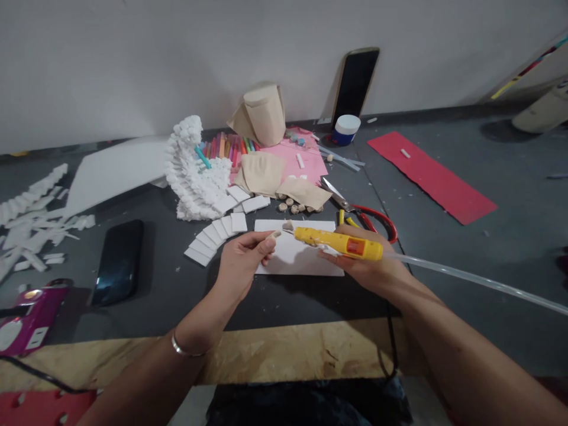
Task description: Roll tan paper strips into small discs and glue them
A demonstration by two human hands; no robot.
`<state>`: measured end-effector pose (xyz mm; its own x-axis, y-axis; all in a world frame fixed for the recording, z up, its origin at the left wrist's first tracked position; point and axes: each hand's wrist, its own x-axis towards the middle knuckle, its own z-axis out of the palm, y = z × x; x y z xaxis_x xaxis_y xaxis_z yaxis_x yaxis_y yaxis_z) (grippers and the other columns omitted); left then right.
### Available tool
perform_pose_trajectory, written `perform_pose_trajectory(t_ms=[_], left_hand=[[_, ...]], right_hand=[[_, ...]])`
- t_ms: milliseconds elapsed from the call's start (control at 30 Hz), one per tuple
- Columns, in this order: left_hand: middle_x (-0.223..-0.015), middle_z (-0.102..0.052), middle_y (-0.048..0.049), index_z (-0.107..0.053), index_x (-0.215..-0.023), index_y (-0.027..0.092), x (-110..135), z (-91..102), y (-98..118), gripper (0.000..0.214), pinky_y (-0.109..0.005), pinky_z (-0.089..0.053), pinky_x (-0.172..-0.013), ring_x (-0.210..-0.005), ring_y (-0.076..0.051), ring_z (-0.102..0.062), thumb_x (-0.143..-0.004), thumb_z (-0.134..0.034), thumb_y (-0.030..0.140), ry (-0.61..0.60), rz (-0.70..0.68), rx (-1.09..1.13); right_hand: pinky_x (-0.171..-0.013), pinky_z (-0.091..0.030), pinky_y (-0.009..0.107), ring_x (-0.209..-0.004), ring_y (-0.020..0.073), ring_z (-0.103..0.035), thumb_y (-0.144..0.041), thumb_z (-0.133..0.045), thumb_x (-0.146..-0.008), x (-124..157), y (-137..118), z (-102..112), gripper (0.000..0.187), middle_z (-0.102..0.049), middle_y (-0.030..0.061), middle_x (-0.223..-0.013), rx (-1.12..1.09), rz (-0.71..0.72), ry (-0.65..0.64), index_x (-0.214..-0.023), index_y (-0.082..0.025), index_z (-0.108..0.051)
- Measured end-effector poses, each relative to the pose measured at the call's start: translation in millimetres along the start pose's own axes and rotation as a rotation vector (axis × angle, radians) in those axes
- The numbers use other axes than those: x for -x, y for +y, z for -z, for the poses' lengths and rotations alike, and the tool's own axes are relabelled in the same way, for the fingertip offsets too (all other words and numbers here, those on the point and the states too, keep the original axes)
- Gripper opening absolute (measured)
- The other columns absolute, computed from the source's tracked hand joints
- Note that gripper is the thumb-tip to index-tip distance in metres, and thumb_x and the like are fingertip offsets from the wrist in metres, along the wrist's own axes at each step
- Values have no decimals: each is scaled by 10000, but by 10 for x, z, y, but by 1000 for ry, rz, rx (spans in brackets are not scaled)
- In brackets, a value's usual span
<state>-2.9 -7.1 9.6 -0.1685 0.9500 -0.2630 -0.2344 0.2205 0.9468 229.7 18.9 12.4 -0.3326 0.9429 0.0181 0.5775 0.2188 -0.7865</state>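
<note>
Over the white board (293, 262), the left hand (239, 260) is pinching a small beige roll (276, 235) between its fingers; whether glue is already on it is too small to tell. The right hand (370, 272) is wrapping its fingers around a yellow glue gun (326, 239), also over the board. Shaped rolls (295, 207) are lying loose behind the board, apparently still awaiting glue.

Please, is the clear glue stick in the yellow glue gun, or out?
Partly in: the clear glue stick enters the rear of the yellow glue gun, and a long length sticks out behind.
</note>
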Motion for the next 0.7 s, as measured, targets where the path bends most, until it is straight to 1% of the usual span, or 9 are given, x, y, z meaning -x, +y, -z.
perform_pose_trajectory(t_ms=[100, 233, 333, 467, 633, 700], left_hand=[[-569, -614, 7, -775, -814, 154, -8, 3, -3, 326, -168, -397, -466, -498, -52, -493, -579, -851, 367, -5, 5, 7], [-567, -620, 5, -775, -808, 154, -2, 2, -7, 318, -161, -395, -461, -492, -50, -496, -582, -850, 364, -15, 9, 3], [-571, -626, 4, -778, -808, 163, 5, 1, -12, 297, -155, -398, -463, -493, -46, -499, -591, -848, 352, -26, 13, 6], [-569, -628, 5, -778, -794, 167, 5, -1, -14, 280, -150, -398, -460, -491, -43, -498, -590, -850, 344, -22, 2, 20], [-555, -620, 7, -777, -783, 164, 3, -14, -4, 295, -150, -402, -460, -488, -45, -501, -571, -858, 353, -12, 5, 29], [-557, -620, 6, -778, -789, 160, 4, -17, -4, 303, -152, -398, -457, -486, -45, -497, -568, -859, 352, -8, 9, 27]], right_hand=[[-531, -382, 274, -622, 158, -547, -314, -671, -770, 6, -30, -14, 151, -606, -1, -718, 24, 5, -5, -737, -207, -570], [-500, -364, 295, -590, 174, -522, -336, -651, -775, 4, -99, -25, 198, -576, 14, -672, 60, 20, -19, -668, -212, -540], [-490, -360, 303, -582, 181, -516, -331, -634, -777, -2, -125, -22, 190, -577, 22, -668, 70, 21, -39, -661, -216, -537], [-506, -368, 304, -590, 176, -520, -332, -621, -777, -9, -90, -19, 179, -583, 20, -677, 86, 16, -32, -672, -212, -541], [-532, -383, 292, -616, 167, -554, -323, -643, -775, -7, 9, -19, 150, -607, 12, -713, 47, 2, 15, -720, -204, -569], [-539, -391, 293, -625, 168, -559, -315, -645, -776, -4, 10, -20, 137, -612, 10, -722, 36, 2, 12, -731, -205, -577]])
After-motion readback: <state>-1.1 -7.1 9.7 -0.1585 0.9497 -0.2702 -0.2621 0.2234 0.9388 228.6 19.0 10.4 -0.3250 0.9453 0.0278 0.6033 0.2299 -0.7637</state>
